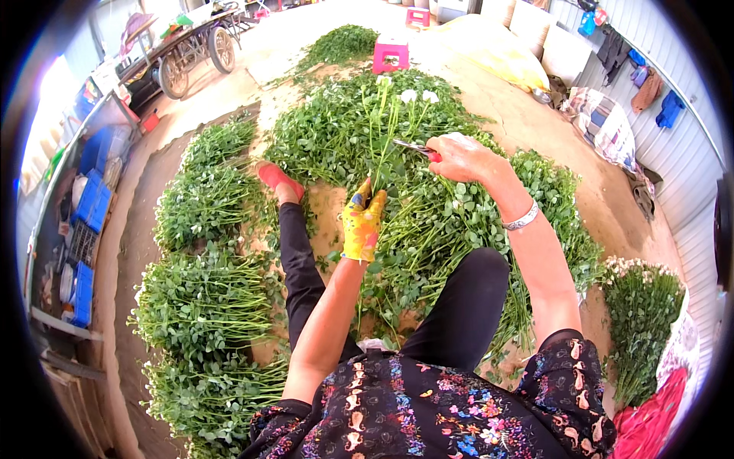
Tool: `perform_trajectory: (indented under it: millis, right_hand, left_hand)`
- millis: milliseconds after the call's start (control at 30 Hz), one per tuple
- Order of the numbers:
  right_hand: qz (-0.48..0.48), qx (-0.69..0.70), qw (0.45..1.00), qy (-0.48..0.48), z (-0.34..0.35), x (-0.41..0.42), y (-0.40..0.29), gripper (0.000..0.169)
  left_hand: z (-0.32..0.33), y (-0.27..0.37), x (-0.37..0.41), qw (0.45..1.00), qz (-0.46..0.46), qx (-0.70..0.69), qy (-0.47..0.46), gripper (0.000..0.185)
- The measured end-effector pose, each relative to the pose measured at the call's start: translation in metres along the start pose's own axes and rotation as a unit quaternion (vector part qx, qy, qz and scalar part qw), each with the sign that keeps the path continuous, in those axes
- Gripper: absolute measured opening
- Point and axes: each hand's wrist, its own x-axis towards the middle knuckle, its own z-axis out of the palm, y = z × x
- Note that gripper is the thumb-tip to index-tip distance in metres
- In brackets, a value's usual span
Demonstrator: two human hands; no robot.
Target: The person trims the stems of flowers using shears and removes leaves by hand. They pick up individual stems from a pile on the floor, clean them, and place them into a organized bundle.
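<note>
My left hand point(364, 221), in a yellow flowered glove, grips the lower part of a leafy flower stem point(383, 137) with several upright shoots. White blooms point(408, 96) show near the top of these shoots. To the right, my bare right hand point(461, 158) is closed around red-handled scissors or snips point(410, 146), whose metal blades point left towards the stems. Whether the blades touch a stem cannot be told. Beneath both hands spreads a large heap of cut green stems point(447, 218) on the floor, around my knees.
Bundled stems point(200, 310) lie in a row on the left. A bundle with pale flowers point(642, 321) stands at the right. Ahead are a pink stool point(391, 54) and a wheeled cart point(172, 51). Blue crates point(92, 201) fill a rack at the far left.
</note>
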Motion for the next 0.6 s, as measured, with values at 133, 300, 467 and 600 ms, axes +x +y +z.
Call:
perform_trajectory:
  millis: [133,300,467,600]
  right_hand:
    - [-0.033,-0.008,0.999,0.009,-0.005,-0.002,-0.006,0.016]
    - [-0.053,-0.001,0.997,0.049,0.005,-0.004,-0.003,0.016]
    - [-0.031,-0.036,0.997,0.060,0.010,-0.004,-0.001,0.015]
    - [0.000,-0.065,0.997,0.034,-0.003,-0.011,-0.012,0.018]
  left_hand:
    - [-0.001,0.001,0.004,0.999,-0.017,-0.044,-0.016,0.042]
    - [-0.003,0.006,0.002,0.996,-0.030,-0.084,-0.004,0.038]
    - [-0.006,0.006,0.002,0.994,-0.029,-0.102,0.005,0.034]
    - [-0.008,0.004,0.003,0.994,-0.021,-0.102,0.019,0.033]
